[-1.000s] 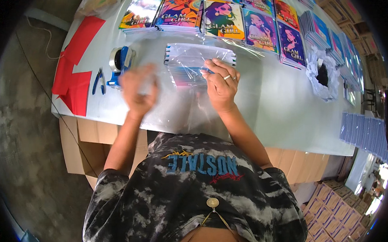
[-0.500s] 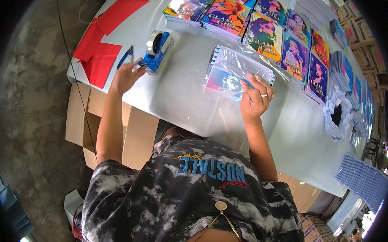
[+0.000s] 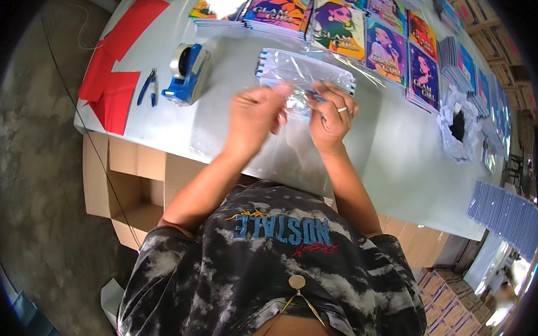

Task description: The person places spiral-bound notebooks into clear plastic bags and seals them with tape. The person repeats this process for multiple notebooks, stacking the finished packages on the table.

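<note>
In front of me on the table lies a spiral-bound notebook (image 3: 264, 66) in a clear plastic bag (image 3: 303, 67), its open edge toward me. My right hand (image 3: 331, 114), with a ring on one finger, is closed on the bag's near edge. My left hand (image 3: 252, 117) is close beside it, thumb and fingers curled together over the bag. Motion blurs its fingertips, so anything in them is hidden. To the left stands a blue tape dispenser (image 3: 187, 78) holding a roll of tape (image 3: 182, 60), apart from both hands.
Blue-handled cutters (image 3: 148, 89) lie left of the dispenser, beside red sheets (image 3: 121, 84). Stacks of colourful notebooks (image 3: 335, 30) line the far side. A crumpled white plastic bag (image 3: 457, 121) sits at the right. An open cardboard box (image 3: 141, 185) stands below the table's left edge.
My left hand has left the tape dispenser and come right, up to the bagged notebook by my right hand. My right hand still grips the bag. The whole view has shifted slightly.
</note>
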`<state>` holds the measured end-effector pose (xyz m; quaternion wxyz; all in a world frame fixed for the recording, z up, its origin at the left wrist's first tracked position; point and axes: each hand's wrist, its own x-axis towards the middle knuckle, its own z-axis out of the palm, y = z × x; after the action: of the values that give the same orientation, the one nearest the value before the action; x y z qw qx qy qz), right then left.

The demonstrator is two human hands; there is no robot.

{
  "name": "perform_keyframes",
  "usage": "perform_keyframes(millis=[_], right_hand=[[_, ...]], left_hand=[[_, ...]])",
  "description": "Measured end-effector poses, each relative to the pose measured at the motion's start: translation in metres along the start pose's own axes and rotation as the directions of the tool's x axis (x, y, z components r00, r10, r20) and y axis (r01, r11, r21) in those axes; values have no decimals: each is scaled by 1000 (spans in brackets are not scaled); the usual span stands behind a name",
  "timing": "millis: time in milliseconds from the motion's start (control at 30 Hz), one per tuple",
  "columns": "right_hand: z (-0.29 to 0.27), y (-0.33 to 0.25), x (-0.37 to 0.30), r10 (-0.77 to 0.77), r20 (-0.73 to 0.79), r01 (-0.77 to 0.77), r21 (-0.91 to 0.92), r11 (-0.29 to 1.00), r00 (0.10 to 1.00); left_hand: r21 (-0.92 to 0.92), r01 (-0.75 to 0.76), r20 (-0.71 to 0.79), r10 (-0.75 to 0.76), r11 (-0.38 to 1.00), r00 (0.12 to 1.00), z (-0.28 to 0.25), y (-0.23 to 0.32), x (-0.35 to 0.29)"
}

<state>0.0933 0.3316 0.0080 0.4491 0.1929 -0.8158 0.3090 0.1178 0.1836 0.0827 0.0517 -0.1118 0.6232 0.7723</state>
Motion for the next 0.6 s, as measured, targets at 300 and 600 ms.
perform_keyframes(millis=[300, 600], right_hand=[[-16, -11, 3, 64, 293, 5, -229, 973, 954], [-27, -31, 54, 237, 644, -170, -166, 971, 728]], left_hand=[[198, 148, 40, -159, 969, 986, 0, -57, 12], [356, 380, -15, -401, 854, 916, -71, -149, 50]])
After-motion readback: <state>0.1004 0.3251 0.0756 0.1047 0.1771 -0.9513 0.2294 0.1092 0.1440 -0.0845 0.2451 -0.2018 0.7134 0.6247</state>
